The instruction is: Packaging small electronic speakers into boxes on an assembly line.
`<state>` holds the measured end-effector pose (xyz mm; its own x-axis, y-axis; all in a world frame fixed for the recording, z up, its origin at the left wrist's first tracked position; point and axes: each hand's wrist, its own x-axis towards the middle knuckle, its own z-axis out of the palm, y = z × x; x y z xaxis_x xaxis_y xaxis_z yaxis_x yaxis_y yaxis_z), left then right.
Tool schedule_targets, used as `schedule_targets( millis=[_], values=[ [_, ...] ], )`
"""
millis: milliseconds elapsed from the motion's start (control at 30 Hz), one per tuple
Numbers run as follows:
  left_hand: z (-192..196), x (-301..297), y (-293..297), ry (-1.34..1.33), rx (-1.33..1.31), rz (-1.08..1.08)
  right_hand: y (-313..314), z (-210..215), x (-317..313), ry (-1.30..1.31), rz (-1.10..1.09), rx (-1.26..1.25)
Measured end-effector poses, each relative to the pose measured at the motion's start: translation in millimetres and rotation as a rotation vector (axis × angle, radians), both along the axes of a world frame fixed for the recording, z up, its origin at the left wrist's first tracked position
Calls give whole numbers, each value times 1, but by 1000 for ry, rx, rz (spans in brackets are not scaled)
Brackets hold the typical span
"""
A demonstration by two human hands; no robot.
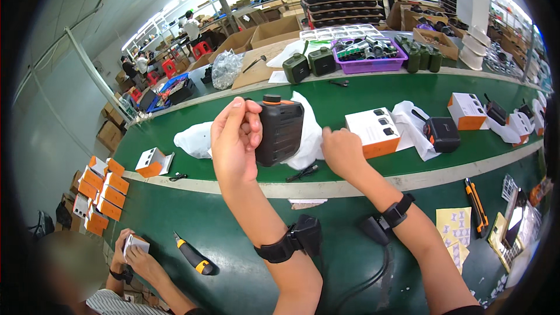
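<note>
My left hand (236, 137) is raised over the green bench, its fingers curled at the side of a black canister-shaped device (281, 134) with an orange-ringed cap. It holds the device upright; the exact grip is partly hidden. Behind the device hangs or lies a white soft bag (308, 128). My right hand (344, 150) is closed, fingertips by the bag's right edge; what they pinch, if anything, is hidden. A white and orange box (373, 131) stands just beyond it. Below the device lies a small black cable (302, 173).
Another black device (441, 134) lies on white wrapping at right. A utility knife (195, 255) rests near a co-worker's hands (137, 254), which hold a small box. Orange boxes (105, 189) are stacked at left. A purple basket (370, 65) and green canisters (296, 68) stand at the back.
</note>
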<state>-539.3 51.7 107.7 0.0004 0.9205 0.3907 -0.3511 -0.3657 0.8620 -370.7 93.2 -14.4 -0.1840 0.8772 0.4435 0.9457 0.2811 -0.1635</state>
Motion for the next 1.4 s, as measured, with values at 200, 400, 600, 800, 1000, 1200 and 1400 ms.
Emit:
schedule_targets(
  millis=[200,400,600,800,1000,1200,1400],
  values=[
    [-1,-7,0,-216,58,-219,-6,42,21,410,127,215],
    [0,-13,0,-399,61,-404,-23,82,16,1016,593,6],
    [-3,-6,0,-592,113,-614,-22,81,18,1183,719,-116],
    [-2,-7,6,-687,169,-848,-40,97,19,1383,928,-325],
    [2,25,3,-24,96,-206,-44,105,22,951,482,245],
    [4,54,-2,-158,135,-308,-70,117,4,547,541,667],
    [-10,34,16,-279,190,-400,-78,131,20,987,658,582]
  ],
)
